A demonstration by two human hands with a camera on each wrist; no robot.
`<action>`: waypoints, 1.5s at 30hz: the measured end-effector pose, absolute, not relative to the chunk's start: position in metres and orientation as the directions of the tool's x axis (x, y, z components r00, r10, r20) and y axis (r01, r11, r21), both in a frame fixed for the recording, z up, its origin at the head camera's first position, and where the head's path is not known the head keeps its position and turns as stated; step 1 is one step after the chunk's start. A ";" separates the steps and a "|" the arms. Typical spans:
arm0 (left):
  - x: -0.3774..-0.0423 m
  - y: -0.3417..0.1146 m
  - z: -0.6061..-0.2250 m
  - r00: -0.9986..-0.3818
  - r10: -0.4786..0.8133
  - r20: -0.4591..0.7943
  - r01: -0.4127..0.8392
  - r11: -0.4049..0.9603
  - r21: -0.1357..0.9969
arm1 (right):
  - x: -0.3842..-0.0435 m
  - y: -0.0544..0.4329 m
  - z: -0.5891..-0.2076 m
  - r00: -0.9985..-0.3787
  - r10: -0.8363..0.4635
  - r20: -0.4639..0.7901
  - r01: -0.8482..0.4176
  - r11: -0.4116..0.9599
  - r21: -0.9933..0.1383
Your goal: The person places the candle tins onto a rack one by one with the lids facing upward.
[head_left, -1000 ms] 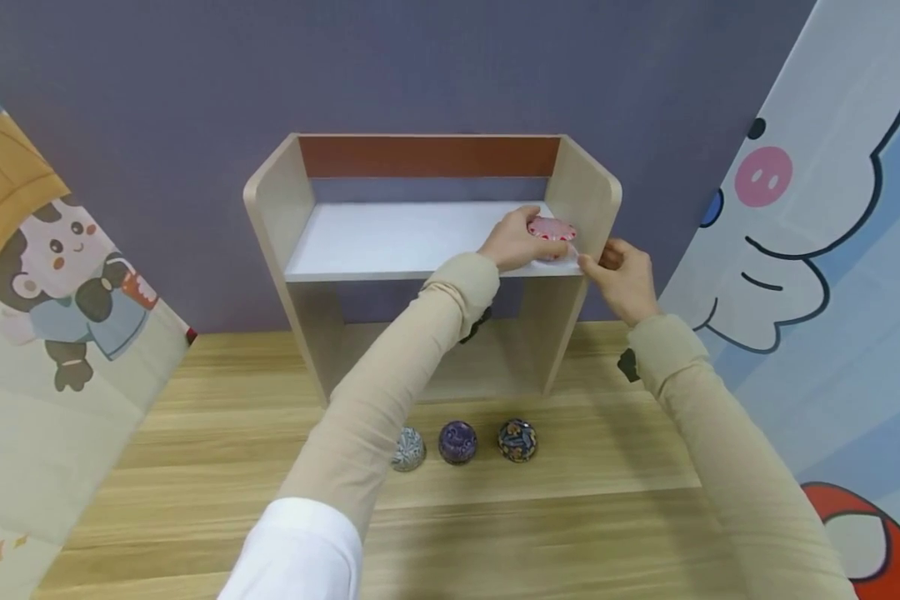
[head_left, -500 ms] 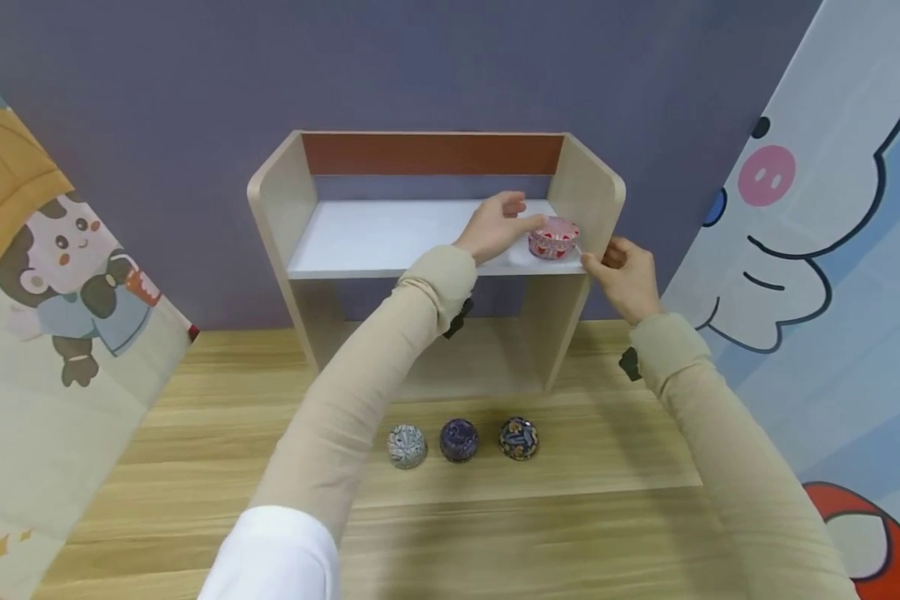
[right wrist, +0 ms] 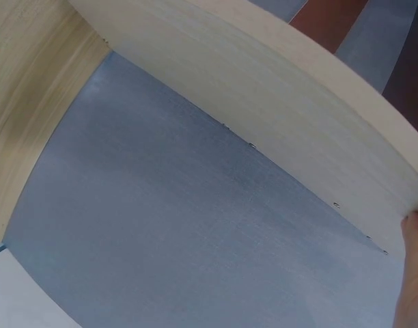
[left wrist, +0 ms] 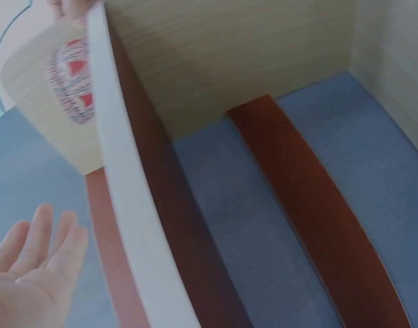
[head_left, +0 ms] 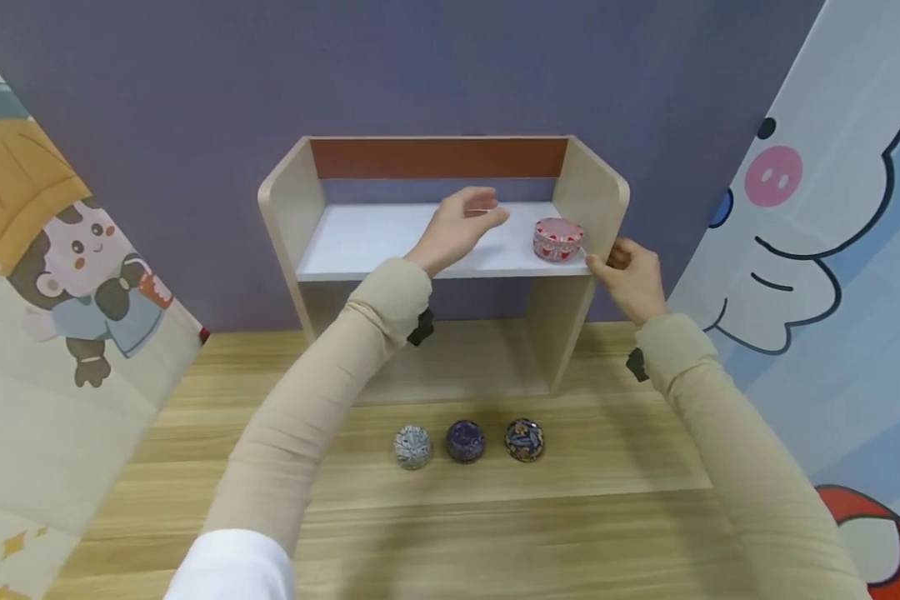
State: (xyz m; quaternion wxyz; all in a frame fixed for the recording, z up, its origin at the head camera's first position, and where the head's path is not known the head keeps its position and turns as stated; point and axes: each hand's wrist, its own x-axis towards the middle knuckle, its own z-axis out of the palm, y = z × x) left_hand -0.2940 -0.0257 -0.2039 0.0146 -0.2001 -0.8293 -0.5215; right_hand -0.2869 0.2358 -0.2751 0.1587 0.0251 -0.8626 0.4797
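A small round tin point(head_left: 558, 239), pink with red hearts, rests on the white upper board at the right end of a two-tier wooden shelf point(head_left: 292, 193). My left hand point(head_left: 456, 227) hovers over the board left of the tin, fingers loosely extended and holding nothing; the left wrist view also has this hand point(left wrist: 42, 266) free. At the shelf's right side panel, my right hand point(head_left: 630, 279) grips the front edge, thumb at the inner side and fingers outside. A thin pale strip point(head_left: 583, 251) shows between thumb and tin. Most of that hand is out of the right wrist view.
Three round tins stand in a row on the wooden table point(head_left: 495, 533) before the shelf: a grey-white patterned one point(head_left: 412, 447), a purple one point(head_left: 465, 441) and a dark blue floral one point(head_left: 525, 440). A blue-grey wall point(head_left: 435, 67) rises behind; cartoon panels flank both sides.
My left hand has let go of the pink tin and moved left, away from it. The tin stays on the board. My right hand keeps its place at the side panel.
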 end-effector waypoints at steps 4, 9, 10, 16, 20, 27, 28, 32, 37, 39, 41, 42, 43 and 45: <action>-0.285 -0.035 -0.205 -0.914 0.290 0.285 0.379 0.353 0.856 | -0.288 0.237 -0.275 -0.951 0.108 0.291 -0.189 0.541 -0.820; -0.273 -0.046 -0.210 -0.888 0.288 0.358 0.443 0.333 0.832 | -0.289 0.237 -0.275 -0.949 0.114 0.293 -0.188 0.542 -0.819; -0.271 -0.048 -0.212 -0.884 0.290 0.367 0.453 0.335 0.826 | -0.289 0.237 -0.275 -0.949 0.114 0.294 -0.188 0.544 -0.818; -0.254 -0.060 -0.223 -0.864 0.324 0.384 0.487 0.349 0.801 | -0.291 0.235 -0.277 -0.951 0.111 0.290 -0.190 0.531 -0.826; -0.241 -0.071 -0.231 -0.850 0.372 0.373 0.507 0.386 0.771 | -0.292 0.234 -0.277 -0.951 0.107 0.291 -0.195 0.523 -0.830; -0.223 -0.090 -0.251 -0.845 0.450 0.290 0.510 0.512 0.691 | -0.295 0.235 -0.280 -0.945 0.109 0.307 -0.203 0.538 -0.818; -0.221 -0.092 -0.254 -0.843 0.460 0.278 0.510 0.524 0.682 | -0.295 0.235 -0.280 -0.945 0.111 0.308 -0.202 0.540 -0.817; -0.212 -0.101 -0.265 -0.838 0.488 0.244 0.520 0.581 0.626 | -0.294 0.236 -0.280 -0.944 0.105 0.313 -0.208 0.548 -0.810; -0.204 -0.110 -0.283 -0.824 0.522 0.222 0.549 0.635 0.544 | -0.292 0.235 -0.279 -0.942 0.083 0.324 -0.222 0.568 -0.793; -0.202 -0.112 -0.291 -0.814 0.542 0.206 0.561 0.646 0.517 | -0.292 0.236 -0.279 -0.941 0.083 0.329 -0.224 0.578 -0.784; -0.199 -0.114 -0.299 -0.806 0.566 0.176 0.572 0.664 0.481 | -0.291 0.237 -0.279 -0.939 0.081 0.333 -0.224 0.591 -0.775; -0.197 -0.114 -0.303 -0.798 0.579 0.165 0.583 0.673 0.456 | -0.291 0.238 -0.278 -0.939 0.080 0.335 -0.225 0.594 -0.773; -0.196 -0.115 -0.307 -0.789 0.595 0.155 0.597 0.680 0.426 | -0.290 0.238 -0.278 -0.938 0.079 0.336 -0.226 0.597 -0.769; -0.193 -0.116 -0.315 -0.767 0.627 0.137 0.629 0.690 0.358 | -0.290 0.238 -0.277 -0.939 0.074 0.336 -0.226 0.602 -0.766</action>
